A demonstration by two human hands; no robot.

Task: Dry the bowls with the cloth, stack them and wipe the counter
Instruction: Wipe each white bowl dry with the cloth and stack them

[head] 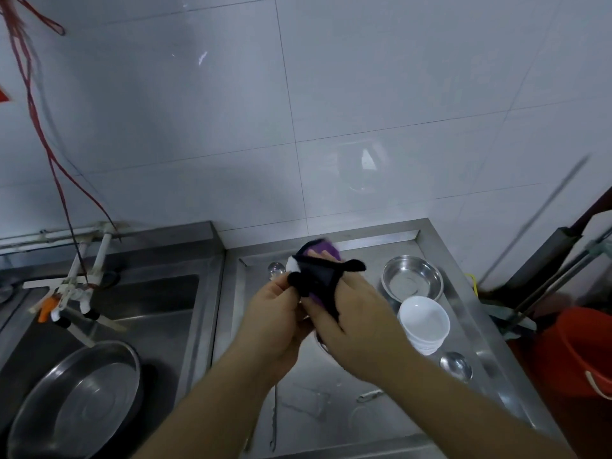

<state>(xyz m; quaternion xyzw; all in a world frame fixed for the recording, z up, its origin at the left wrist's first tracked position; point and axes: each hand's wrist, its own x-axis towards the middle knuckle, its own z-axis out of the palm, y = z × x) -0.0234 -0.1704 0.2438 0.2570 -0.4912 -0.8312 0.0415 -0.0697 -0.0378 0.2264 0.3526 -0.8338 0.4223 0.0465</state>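
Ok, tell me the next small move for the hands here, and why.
Probably keep turning the cloth around the bowl before setting it down. Both the left hand and the right hand have it bunched over a bowl that is mostly hidden, so drying looks unfinished. The white bowl stack beside them is the likely place for it after.

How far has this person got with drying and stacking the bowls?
Some looks done: white bowls sit stacked on the counter, beside a steel bowl. In hand: both the left hand and right hand work the purple-and-black cloth; what it covers is hidden. Left: the counter looks streaked, probably unwiped.
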